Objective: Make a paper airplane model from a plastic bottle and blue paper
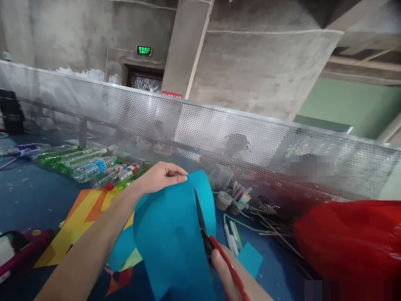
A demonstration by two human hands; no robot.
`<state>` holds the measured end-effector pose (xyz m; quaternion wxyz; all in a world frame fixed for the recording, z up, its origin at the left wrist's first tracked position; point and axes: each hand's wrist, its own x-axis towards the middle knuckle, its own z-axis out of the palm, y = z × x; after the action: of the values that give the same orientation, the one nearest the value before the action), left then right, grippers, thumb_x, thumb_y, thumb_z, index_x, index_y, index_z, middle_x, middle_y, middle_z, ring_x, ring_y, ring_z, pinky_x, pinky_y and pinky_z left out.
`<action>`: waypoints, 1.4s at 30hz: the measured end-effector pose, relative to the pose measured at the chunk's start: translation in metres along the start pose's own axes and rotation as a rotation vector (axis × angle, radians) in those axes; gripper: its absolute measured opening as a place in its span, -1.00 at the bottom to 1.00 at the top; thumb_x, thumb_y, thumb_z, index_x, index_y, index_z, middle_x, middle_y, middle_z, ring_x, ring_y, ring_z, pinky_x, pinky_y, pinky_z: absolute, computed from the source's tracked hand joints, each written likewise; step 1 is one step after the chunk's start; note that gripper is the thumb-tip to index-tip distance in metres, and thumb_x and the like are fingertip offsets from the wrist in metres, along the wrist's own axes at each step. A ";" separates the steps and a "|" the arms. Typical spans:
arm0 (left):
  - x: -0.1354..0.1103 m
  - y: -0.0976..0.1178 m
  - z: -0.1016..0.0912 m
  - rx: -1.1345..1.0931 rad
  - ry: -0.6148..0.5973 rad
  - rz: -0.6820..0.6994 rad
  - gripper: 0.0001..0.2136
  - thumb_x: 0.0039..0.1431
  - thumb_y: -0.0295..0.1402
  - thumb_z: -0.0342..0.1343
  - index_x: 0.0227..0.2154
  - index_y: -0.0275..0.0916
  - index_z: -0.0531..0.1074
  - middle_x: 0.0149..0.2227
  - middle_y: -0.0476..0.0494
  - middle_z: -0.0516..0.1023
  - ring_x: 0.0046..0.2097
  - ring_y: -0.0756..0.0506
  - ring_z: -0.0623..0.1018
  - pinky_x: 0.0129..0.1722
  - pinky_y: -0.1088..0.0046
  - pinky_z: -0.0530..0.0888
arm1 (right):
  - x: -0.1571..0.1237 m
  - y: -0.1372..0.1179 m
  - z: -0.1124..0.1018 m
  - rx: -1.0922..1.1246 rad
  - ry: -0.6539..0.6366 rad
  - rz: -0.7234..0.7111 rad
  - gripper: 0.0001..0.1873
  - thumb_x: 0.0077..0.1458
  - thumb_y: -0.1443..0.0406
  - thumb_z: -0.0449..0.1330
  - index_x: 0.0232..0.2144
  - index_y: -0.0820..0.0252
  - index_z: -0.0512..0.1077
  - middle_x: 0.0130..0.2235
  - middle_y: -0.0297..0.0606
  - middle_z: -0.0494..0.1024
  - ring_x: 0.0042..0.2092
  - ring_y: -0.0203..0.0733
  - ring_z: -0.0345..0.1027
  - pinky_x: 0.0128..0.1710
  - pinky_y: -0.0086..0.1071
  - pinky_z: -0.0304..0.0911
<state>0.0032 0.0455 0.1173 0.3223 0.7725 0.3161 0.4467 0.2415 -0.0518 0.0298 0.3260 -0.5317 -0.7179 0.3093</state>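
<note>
A large curled sheet of blue paper [169, 234] stands in front of me. My left hand [166, 175] pinches its top edge between thumb and fingers. In my right hand [228, 271] is a pair of scissors [203, 221] with red handles and dark blades. The blades point upward and lie against the blue sheet, along a line near its right side. Part of the right hand is hidden behind the handles and the paper's lower edge. A small blue paper piece [249, 258] lies on the table to the right.
Several plastic bottles [94, 167] lie at the back left. Yellow and orange paper sheets [78, 213] are under my left arm. White pens [231, 238] and thin sticks [275, 228] lie right of the sheet. A red plastic bag [351, 238] bulges at the right. A perforated metal screen [200, 129] runs along the back.
</note>
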 end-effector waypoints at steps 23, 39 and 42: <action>-0.012 0.011 0.005 0.212 0.068 0.130 -0.77 0.14 -0.17 0.05 -0.27 -0.19 0.48 -0.53 0.02 0.43 -0.49 0.04 0.37 -0.51 0.54 0.29 | -0.009 -0.016 0.004 -0.062 0.070 -0.086 -0.29 0.07 -0.18 -0.12 0.06 0.10 0.35 0.09 -0.15 0.40 0.13 0.14 0.20 0.06 -0.10 0.21; -0.013 0.014 0.005 0.294 0.088 0.138 -0.75 0.13 -0.15 0.06 -0.27 -0.18 0.50 -0.48 -0.02 0.52 -0.44 -0.01 0.45 -0.48 0.51 0.34 | -0.007 -0.026 0.007 -0.061 0.074 -0.148 -0.34 0.05 -0.20 -0.14 -0.17 0.08 0.47 -0.22 -0.13 0.57 -0.15 0.10 0.42 -0.23 -0.23 0.35; -0.014 0.017 0.005 0.288 0.096 0.124 -0.76 0.13 -0.17 0.07 -0.28 -0.19 0.51 -0.48 -0.02 0.54 -0.43 -0.01 0.47 -0.47 0.51 0.36 | -0.004 -0.030 0.008 -0.065 0.088 -0.200 -0.35 0.05 -0.21 -0.17 -0.29 0.06 0.50 -0.38 -0.17 0.57 -0.32 0.03 0.43 -0.36 -0.26 0.34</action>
<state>0.0059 0.0232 0.1219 0.1647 0.8065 0.3434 0.4522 0.2198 -0.0640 0.0479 0.3692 -0.4807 -0.7620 0.2280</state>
